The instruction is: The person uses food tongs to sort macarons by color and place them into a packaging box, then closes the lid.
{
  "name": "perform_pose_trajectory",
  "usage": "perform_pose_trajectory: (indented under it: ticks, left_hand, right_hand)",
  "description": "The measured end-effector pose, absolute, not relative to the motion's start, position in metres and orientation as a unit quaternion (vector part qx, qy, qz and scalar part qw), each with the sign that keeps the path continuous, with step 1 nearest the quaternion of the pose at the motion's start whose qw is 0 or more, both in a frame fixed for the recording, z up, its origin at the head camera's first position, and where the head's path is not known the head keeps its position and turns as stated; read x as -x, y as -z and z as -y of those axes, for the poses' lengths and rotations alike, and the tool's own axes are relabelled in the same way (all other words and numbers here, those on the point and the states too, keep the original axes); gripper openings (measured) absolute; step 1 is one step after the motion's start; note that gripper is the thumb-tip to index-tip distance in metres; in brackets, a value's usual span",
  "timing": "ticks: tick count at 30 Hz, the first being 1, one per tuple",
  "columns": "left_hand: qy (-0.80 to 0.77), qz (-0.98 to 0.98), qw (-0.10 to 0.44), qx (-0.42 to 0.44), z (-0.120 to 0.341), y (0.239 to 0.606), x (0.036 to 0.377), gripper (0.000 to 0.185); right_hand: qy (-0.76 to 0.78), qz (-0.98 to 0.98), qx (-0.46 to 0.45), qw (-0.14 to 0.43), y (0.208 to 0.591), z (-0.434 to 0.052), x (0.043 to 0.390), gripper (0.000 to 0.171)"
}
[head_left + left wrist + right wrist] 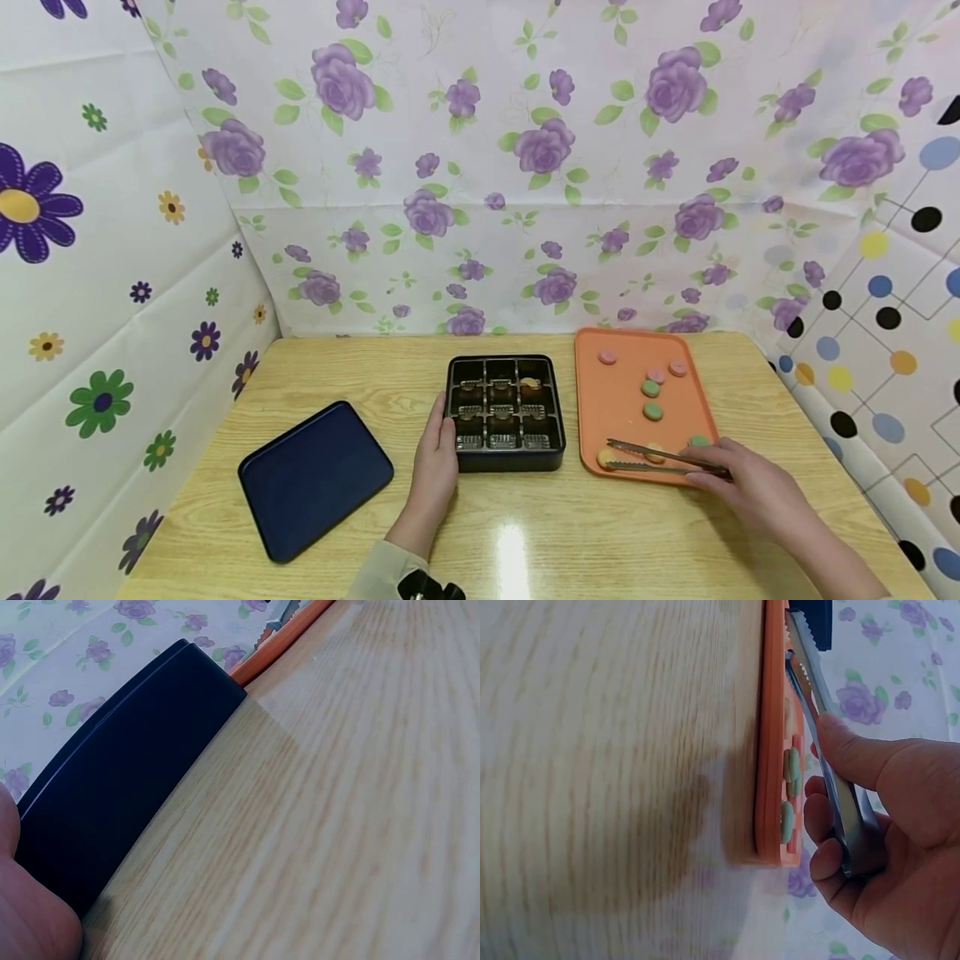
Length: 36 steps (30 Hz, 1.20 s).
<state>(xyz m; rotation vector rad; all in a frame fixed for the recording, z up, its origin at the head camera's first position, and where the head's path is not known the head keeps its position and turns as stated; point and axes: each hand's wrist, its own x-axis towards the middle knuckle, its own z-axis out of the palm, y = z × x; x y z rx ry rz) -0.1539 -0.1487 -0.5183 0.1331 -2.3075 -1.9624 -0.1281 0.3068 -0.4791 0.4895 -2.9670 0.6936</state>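
My right hand grips metal tongs over the front of the orange tray. The toothed tips of the tongs stand apart around a yellow macaron near the tray's front left corner. A second yellow macaron lies further back between the tong arms. Along the left side of a black box, my left hand rests with its fingers extended against the wall. Inside the box is a divided insert with several compartments, and the back right one contains a yellow piece.
Pink macarons and green macarons lie scattered on the orange tray, one green macaron close by the right hand. At the left of the wooden table is a dark blue tray. Patterned cloth hangs behind.
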Motion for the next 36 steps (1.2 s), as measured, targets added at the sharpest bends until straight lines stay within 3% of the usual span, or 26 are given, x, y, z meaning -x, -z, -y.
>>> perform_pose_trajectory:
  ticks: [36]
  left_hand:
    - [0.648, 0.759, 0.047, -0.043, 0.149, 0.516, 0.153, 0.057]
  right_hand:
    - [-0.208, 0.97, -0.12, 0.037, 0.483, -0.298, 0.13, 0.037]
